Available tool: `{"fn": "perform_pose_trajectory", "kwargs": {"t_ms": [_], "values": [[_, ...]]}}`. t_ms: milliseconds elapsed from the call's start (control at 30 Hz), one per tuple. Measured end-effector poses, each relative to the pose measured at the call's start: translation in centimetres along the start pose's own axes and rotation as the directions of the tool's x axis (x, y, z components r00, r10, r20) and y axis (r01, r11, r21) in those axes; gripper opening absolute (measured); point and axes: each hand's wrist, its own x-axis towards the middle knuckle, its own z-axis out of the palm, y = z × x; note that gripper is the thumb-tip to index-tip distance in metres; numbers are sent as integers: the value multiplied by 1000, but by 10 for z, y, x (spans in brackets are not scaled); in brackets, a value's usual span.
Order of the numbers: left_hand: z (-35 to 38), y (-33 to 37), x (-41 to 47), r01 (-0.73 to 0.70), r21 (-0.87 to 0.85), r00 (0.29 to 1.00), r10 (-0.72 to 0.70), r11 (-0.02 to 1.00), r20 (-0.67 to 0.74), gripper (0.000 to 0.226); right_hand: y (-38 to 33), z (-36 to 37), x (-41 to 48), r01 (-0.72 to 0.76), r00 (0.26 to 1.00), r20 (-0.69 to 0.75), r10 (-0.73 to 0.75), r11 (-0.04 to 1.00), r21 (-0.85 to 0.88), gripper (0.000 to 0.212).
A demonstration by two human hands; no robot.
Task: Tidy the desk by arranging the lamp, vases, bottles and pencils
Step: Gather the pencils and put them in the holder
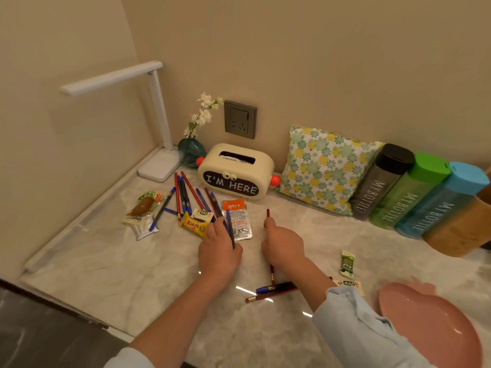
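Head view. Nearest the camera, at 5 o'clock of the frame, a pink plate (pixel 430 325) sits on the marble desk (pixel 119 274), beside the right sleeve.

Right hand (pixel 283 245): fingers closed round one red pencil (pixel 268 213), its shaft running 12-to-6 through the fist.

Left hand (pixel 219 251): knuckles up, gripping a few blue pencils (pixel 229 224) along its thumb side, shafts toward 12.

Not yet gathered:
- The pencil pile (pixel 186 197) is fanned among snack packets (pixel 196 225), at 11 o'clock from the left hand and close to it. Its axes run mostly 12-to-6, and the left hand is judged the nearer.
- The loose pair (pixel 273 289), one blue and one red, lies at 6 o'clock of the right hand, partly under that forearm. Its axes run near 8-to-2, and the right hand is nearer.

Lamp (pixel 158 166) and vase (pixel 191 152) stand at 10 to 11 o'clock by the wall. Four bottles (pixel 409 192) stand in a touching row at 3 o'clock, beyond the cushion (pixel 324 168).
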Motion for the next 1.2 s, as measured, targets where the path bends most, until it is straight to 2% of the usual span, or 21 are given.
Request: {"fn": "perform_pose_trajectory", "kwargs": {"t_ms": [133, 233, 400, 567, 667, 733, 833, 933, 1033, 1100, 1200], "values": [[-9, 4, 7, 53, 63, 995, -58, 997, 78, 63, 5, -3, -1, 14, 999, -38, -7, 984, 176, 18], [-13, 8, 11, 65, 107, 990, -77, 992, 114, 51, 7, -5, -3, 1, 995, -92, 28, 952, 305, 20], [-18, 15, 12, 59, 141, 987, -79, 988, 140, 38, 7, -10, -4, 34, 983, -179, 29, 940, 340, 18], [-21, 0, 15, 67, -27, 982, -61, 997, 177, 22, 1, -18, -4, 32, 977, -205, 54, 919, 393, 13], [-23, -5, 17, 86, -199, 981, -48, 976, 190, 22, -8, -20, -2, 59, 967, -248, 51, 908, 415, 14], [-27, -2, 19, 130, -382, 971, -38, 915, 237, 25, -15, -21, 1, 108, 965, -261, 13, 890, 443, 11], [-41, 4, 23, 213, -600, 953, -29, 771, 301, 25, -24, -22, 5, 186, 970, -234, -60, 802, 567, 10], [-57, 8, 28, 275, -665, 932, -21, 694, 363, 13, -31, -25, 8, 282, 957, -229, -177, 751, 597, 31], [-71, 11, 32, 422, -698, 879, -74, 578, 471, 11, -37, -26, 11, 297, 955, -168, -245, 779, 552, 47], [-79, 10, 36, 517, -698, 837, -123, 496, 533, 16, -41, -26, 15, 295, 956, -169, -242, 795, 530, 41], [-86, 5, 39, 608, -713, 782, -108, 348, 614, 21, -47, -24, 21, 295, 954, -193, -227, 821, 489, 29]]}}
